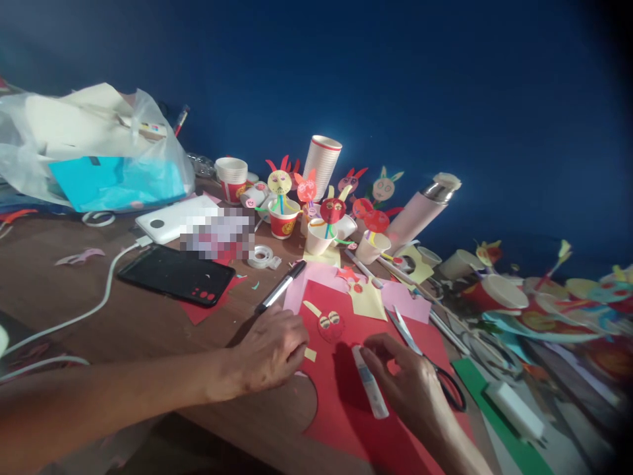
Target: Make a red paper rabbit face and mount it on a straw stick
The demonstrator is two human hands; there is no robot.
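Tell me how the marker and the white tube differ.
Colour: the marker is black with a pale silvery section, while the white tube is whitish and translucent.
Slant: in the picture, the marker's upper end leans right; the white tube's leans left.
Place: the marker lies mostly against the brown tabletop beyond the left hand; the white tube is over red paper, beside the right hand.
Both are slim and stick-shaped.

Brown wood-grain table (44,287), strewn with paper scraps. Directly on it: large red paper sheet (332,399), curved bite cut from left edge; black phone case (171,274), partly over red scrap (194,314); white power bank (178,216), cable (109,285) attached; tape dispenser (257,257); paper cups (231,175) farther back.
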